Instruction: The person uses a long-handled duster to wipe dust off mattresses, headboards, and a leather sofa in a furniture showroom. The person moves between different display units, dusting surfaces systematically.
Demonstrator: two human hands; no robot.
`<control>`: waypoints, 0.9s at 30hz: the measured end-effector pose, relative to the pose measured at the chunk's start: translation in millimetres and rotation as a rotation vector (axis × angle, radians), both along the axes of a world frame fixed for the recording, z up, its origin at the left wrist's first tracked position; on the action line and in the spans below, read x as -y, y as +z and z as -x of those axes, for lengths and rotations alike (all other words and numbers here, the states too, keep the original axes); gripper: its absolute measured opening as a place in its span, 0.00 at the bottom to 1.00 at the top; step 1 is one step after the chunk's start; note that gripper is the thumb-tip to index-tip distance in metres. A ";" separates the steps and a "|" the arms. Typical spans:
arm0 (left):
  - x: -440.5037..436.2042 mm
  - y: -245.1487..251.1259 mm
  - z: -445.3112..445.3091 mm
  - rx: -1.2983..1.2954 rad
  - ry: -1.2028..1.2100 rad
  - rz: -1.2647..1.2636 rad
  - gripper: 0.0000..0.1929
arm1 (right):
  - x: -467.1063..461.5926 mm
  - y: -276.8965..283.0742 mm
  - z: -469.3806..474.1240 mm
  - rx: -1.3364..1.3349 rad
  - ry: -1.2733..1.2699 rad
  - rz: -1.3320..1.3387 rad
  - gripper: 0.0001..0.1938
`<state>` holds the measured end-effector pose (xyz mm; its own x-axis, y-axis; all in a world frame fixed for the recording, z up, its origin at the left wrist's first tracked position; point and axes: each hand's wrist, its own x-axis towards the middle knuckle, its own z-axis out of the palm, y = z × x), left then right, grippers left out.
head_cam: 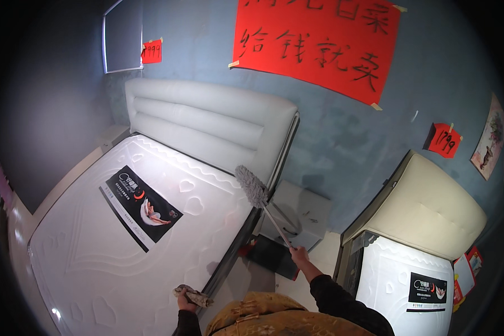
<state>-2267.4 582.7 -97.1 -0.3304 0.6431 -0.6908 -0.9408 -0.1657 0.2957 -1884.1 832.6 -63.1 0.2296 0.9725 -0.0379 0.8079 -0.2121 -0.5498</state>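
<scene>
My right hand grips the thin handle of a grey fluffy duster. The duster's head touches or hovers at the lower right corner of a pale padded headboard, beside the top edge of a white mattress. In my left hand is a crumpled patterned cloth, held at the mattress's near right edge. A black and white printed panel lies on the mattress.
A pale nightstand stands right of the headboard, with a dark box-like object below it. Farther right is a second bed with a cream headboard and white mattress. Red handwritten signs are taped to the blue-grey wall.
</scene>
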 end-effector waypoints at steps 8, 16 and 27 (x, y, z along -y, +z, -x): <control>10.3 -41.4 13.1 0.006 -0.025 -0.130 0.07 | 1.0 19.9 -1.4 -0.429 0.042 0.106 0.15; -4.6 -41.6 9.3 0.031 -0.052 -0.128 0.06 | -6.1 86.4 31.2 -0.881 0.077 -0.035 0.13; -1.3 -10.6 2.7 0.037 0.009 0.078 0.09 | 6.5 100.3 33.8 -1.017 -0.057 -0.127 0.11</control>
<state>-2270.1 584.0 -107.7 -0.3094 0.5837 -0.7507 -0.9499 -0.1523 0.2730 -1917.9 826.1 37.2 0.1924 0.9715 -0.1384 -0.0620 -0.1287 -0.9897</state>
